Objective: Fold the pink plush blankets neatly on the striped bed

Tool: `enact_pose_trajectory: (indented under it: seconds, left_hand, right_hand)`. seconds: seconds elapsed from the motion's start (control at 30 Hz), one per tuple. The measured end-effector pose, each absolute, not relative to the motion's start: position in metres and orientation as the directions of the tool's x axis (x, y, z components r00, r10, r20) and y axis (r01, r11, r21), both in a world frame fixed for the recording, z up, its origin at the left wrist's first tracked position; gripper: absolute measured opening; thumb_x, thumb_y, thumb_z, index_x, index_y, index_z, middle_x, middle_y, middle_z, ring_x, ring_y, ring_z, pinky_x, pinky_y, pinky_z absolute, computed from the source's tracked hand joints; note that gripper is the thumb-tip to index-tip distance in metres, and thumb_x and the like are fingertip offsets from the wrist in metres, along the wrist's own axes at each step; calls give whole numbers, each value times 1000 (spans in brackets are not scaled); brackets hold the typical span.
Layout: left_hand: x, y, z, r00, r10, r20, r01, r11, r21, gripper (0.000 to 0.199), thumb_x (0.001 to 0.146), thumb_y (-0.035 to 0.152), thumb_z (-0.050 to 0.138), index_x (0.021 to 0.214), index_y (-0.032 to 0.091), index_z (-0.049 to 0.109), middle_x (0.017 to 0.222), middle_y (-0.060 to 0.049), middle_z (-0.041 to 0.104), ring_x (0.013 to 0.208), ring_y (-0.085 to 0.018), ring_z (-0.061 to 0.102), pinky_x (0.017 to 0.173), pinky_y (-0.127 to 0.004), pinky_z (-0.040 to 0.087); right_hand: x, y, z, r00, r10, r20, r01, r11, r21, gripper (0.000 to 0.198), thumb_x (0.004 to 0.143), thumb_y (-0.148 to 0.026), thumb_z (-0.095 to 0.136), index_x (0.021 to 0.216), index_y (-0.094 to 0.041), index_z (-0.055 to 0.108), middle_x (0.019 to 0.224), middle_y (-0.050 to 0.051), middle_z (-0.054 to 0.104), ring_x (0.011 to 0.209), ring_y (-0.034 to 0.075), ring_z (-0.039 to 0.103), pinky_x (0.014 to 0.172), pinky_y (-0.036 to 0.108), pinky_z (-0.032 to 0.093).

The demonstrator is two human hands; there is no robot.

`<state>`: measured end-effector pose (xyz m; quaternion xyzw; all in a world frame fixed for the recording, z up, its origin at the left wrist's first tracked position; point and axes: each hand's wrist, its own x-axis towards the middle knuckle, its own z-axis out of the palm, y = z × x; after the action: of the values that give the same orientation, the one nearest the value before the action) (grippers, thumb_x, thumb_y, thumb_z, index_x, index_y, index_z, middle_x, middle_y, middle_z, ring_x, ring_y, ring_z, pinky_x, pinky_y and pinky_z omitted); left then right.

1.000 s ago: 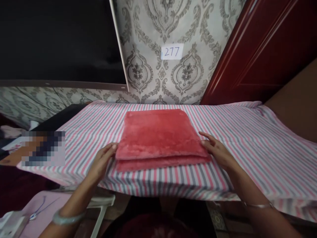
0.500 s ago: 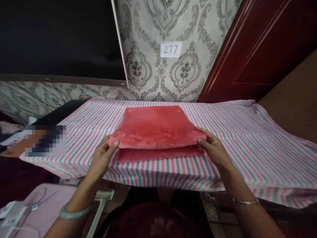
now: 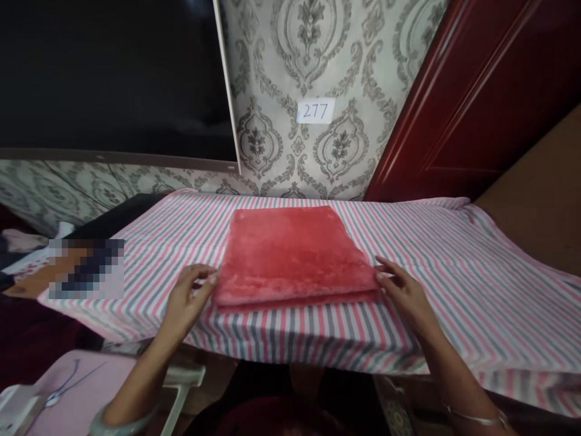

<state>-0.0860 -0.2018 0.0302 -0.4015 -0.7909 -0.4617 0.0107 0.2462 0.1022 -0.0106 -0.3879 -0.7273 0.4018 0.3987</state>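
A plush red cushion cover (image 3: pixel 290 254), or a similar soft folded cloth, lies flat on a striped tablecloth (image 3: pixel 436 290). Its near edge shows two layers, the upper one resting almost on the lower. Beside its near left corner is my left hand (image 3: pixel 188 297), fingers apart and curved, thumb near the cloth's edge. At the near right corner, my right hand (image 3: pixel 402 293) has its fingers parted, with the fingertips close to the edge. Neither hand grips the cloth; whether the fingertips still touch it I cannot tell.
A large dark television screen (image 3: pixel 113 79) stands at the back left. On the wall is a paper marked 277 (image 3: pixel 316 111). A dark red wooden door (image 3: pixel 476 103) rises at the back right. At lower left are a pink stool seat (image 3: pixel 82 387) and a white plug strip (image 3: pixel 20 412).
The raised near edge of the red cloth has come down onto its lower layer. Both hands have let go and moved slightly outward. The view has tilted up a little.
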Motion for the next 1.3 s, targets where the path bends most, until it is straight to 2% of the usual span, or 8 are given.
enact_pose_trajectory:
  seconds: [0.1,0.17,0.23,0.3,0.43,0.67,1.07,1.3]
  left_hand:
    - [-84,-173,49,-512,658,552,831,218,511,53,90,56,48,126,19,60,134,-13,60,128,-28,53,108,-46,43]
    - [-82,-137,61,-398,769,499,893,200,404,61,93,55,43,140,18,49,150,-14,49,141,-29,41,117,-49,33]
    - [-84,-93,73,-362,868,341,909,247,336,68,93,54,45,148,14,41,157,-16,38,147,-30,32,120,-47,29]
    - [-90,-51,82,-400,900,174,900,350,260,72,93,51,45,151,8,34,159,-20,32,150,-30,26,121,-43,25]
    - [-106,-3,75,-579,811,78,813,569,119,74,96,52,40,155,10,27,163,-21,20,152,-34,15,121,-53,17]
    - [-115,-4,21,-629,771,100,777,628,44,74,97,59,31,155,12,32,161,-23,25,151,-38,18,119,-60,15]
    - [-118,-4,23,-698,695,174,713,698,70,80,94,65,30,151,9,38,156,-25,35,148,-36,27,120,-53,18]
    - [-126,-12,31,-751,625,212,651,755,78,77,95,59,31,148,5,42,152,-31,37,145,-41,31,115,-60,23]
  right_hand:
    - [219,111,11,-371,726,579,349,687,-638,52,87,-56,55,126,-23,66,118,13,67,100,27,63,80,43,54]
    - [183,113,30,-512,556,655,328,831,-449,55,92,-55,49,135,-22,60,131,15,62,122,31,56,99,50,48]
    - [139,114,51,-641,472,606,336,882,-331,62,94,-53,46,145,-18,50,147,17,51,136,32,45,111,51,38]
    - [95,116,68,-716,504,483,431,863,-262,65,95,-50,46,151,-15,42,157,18,38,145,33,33,115,52,32]
    - [41,125,66,-743,604,289,580,796,-172,62,99,-50,39,156,-26,34,164,9,26,150,35,21,116,60,22]
    - [30,136,6,-731,665,154,652,747,-131,59,100,-57,32,153,-32,39,162,3,33,148,34,25,116,59,20]
    - [28,134,9,-728,659,187,640,752,-156,58,100,-56,33,151,-31,43,160,5,37,146,35,29,115,60,22]
    - [34,132,27,-756,637,150,602,767,-223,57,100,-52,35,152,-29,41,160,6,36,147,32,29,117,57,21]
